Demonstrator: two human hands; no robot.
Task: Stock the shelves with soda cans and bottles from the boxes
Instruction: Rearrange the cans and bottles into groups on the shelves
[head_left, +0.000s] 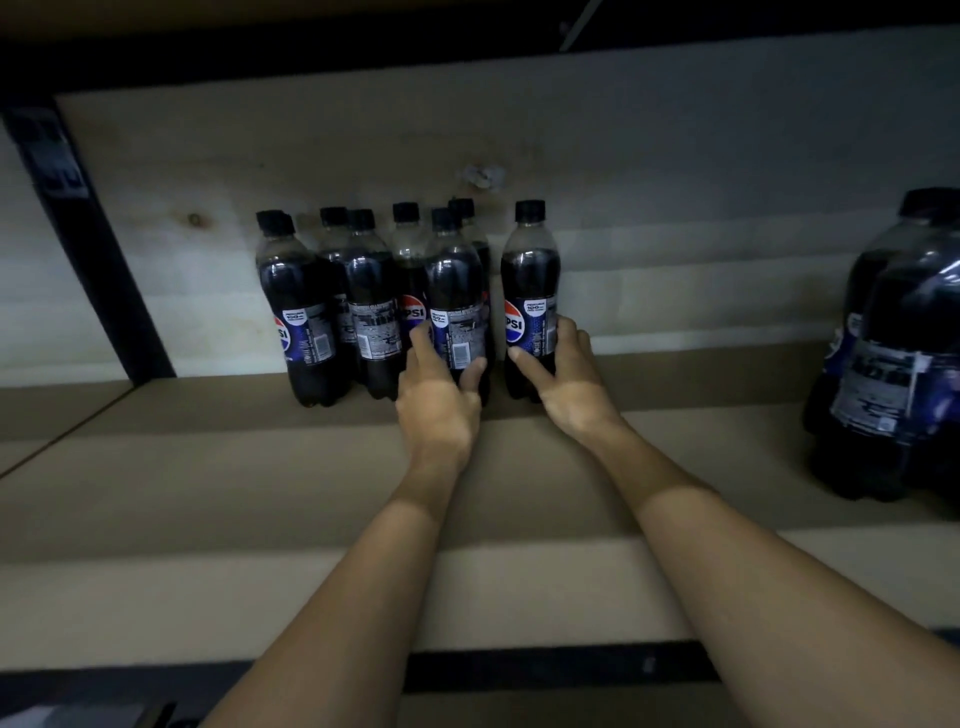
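Note:
Several dark cola bottles with black caps and blue labels stand upright in a tight group (332, 301) at the back of a cardboard-lined shelf (208, 493). My left hand (441, 395) wraps its fingers around the lower part of the front bottle (454, 291) at the group's right end. My right hand (563, 374) grips the base of a separate bottle (530, 280) standing just to the right of the group, a small gap away. Both bottles rest on the shelf.
A shrink-wrapped pack of larger cola bottles (898, 353) stands at the far right of the shelf. A black upright post (88, 234) frames the left side. A pale wooden back panel (675, 182) closes the rear. The black front rail (545, 665) runs below my forearms.

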